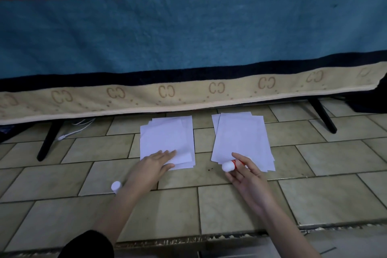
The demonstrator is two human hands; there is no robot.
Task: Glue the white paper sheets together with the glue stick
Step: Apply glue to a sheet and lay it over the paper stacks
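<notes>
Two loose stacks of white paper lie side by side on the tiled floor: a left stack [167, 138] and a right stack [243, 138]. My left hand [155, 163] rests flat on the near corner of the left stack, fingers spread. My right hand [245, 172] grips a red glue stick [230, 165] with a white end, held sideways just over the near edge of the right stack. A small white cap [116, 186] stands on the floor to the left of my left forearm.
A striped blue, red and beige blanket [188, 37] hangs behind the sheets over a frame with black legs [49, 140] [323, 116]. A white cable [73, 130] lies under it at the left. A broken tile edge [209, 239] runs along the near side.
</notes>
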